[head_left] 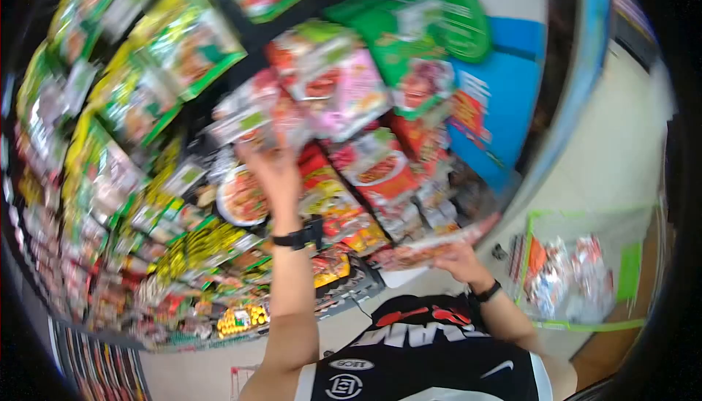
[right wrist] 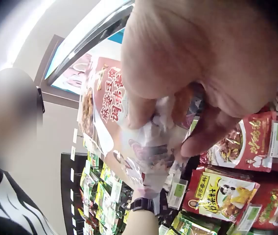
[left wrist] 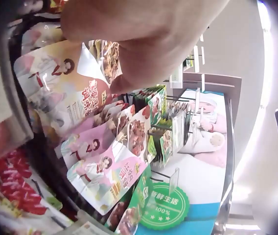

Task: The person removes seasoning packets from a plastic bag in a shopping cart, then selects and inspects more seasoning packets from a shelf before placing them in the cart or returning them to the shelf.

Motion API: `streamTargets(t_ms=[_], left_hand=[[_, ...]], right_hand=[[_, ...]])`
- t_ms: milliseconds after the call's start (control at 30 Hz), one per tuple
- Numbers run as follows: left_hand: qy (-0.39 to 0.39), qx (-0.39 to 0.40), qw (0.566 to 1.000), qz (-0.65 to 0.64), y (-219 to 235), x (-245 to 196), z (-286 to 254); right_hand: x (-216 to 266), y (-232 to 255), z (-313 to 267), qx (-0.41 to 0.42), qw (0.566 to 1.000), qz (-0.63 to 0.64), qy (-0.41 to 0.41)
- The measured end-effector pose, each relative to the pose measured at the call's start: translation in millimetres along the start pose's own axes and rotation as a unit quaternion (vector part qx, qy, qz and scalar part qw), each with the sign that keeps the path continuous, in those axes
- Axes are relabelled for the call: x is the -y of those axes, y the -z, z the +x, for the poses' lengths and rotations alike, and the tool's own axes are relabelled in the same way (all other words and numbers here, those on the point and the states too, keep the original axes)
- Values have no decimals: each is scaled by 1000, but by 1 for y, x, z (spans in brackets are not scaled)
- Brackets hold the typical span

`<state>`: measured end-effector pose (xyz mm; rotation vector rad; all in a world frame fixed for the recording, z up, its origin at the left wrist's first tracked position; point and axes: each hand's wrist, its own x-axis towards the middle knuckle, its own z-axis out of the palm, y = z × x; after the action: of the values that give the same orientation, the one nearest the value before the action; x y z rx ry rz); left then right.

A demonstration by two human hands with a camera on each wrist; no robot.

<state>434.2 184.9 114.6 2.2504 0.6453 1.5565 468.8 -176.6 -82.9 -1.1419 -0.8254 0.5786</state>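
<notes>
My left hand [head_left: 274, 174] reaches up into the packet rack. In the left wrist view, its fingers and thumb are at the top edge of an orange-and-white sauce packet [left wrist: 65, 83], gripping it; the fingertips are partly hidden. A pink-and-white packet [left wrist: 102, 171] hangs just below it. Low at the right of the rack, my right hand [head_left: 457, 258] holds a seasoning packet [head_left: 420, 251] flat. The right wrist view shows that hand's fingers and thumb pinching the crinkled plastic of the red-and-cream packet [right wrist: 107, 107].
Rows of yellow-and-green packets [head_left: 186, 39] fill the rack's left side. A blue panel [head_left: 497, 101] and a round green sign [head_left: 457, 21] stand at its right. A clear, green-edged bag [head_left: 629, 262] with packets inside is at the lower right. Price tags [right wrist: 178, 191] stick out on hooks.
</notes>
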Motion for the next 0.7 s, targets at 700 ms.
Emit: streamTargets(t_ms=[700], left_hand=[[-65,-33,997,27,-10,14,-23]], right_hand=[[-33,343,-391,-853,474,213,-43]])
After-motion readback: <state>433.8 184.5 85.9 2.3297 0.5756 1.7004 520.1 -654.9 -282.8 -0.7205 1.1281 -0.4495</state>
